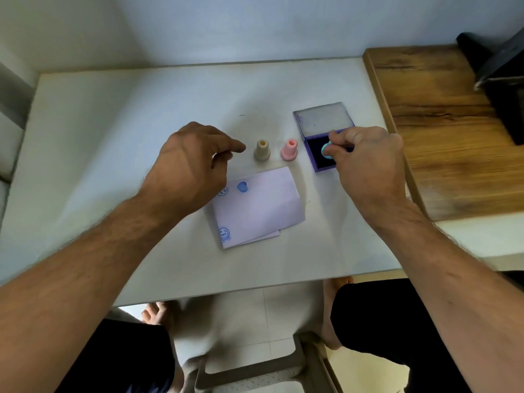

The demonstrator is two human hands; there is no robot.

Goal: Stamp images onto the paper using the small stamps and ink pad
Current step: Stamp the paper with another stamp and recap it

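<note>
Paper (263,205), a folded pale sheet, lay flat on the white table (113,137) in front of the person, well clear of the wooden board (442,123) at the right. It already carried blue prints: a heart (242,186) near the top left, a round face (224,233) at the lower left, another part-hidden under the left hand (188,163). That hand hovered over the sheet's upper left corner, fingers loosely curled, holding nothing; whether it touched the paper was unclear. Ink pad (326,137) sat just right of the sheet, lid tipped back, dark pad exposed. Right hand (365,157) pinched a teal stamp (326,150) over the pad, face seemingly toward the ink; contact could not be confirmed. Beige stamp (262,150) and pink stamp (289,150) stood upright between hand and pad, unused.

Step in hand looked like inking. Done well: press straight down, light and even, no rocking, then lift cleanly. Pinning the sheet with the free hand and choosing the bare right side would avoid smears and overlap.
</note>
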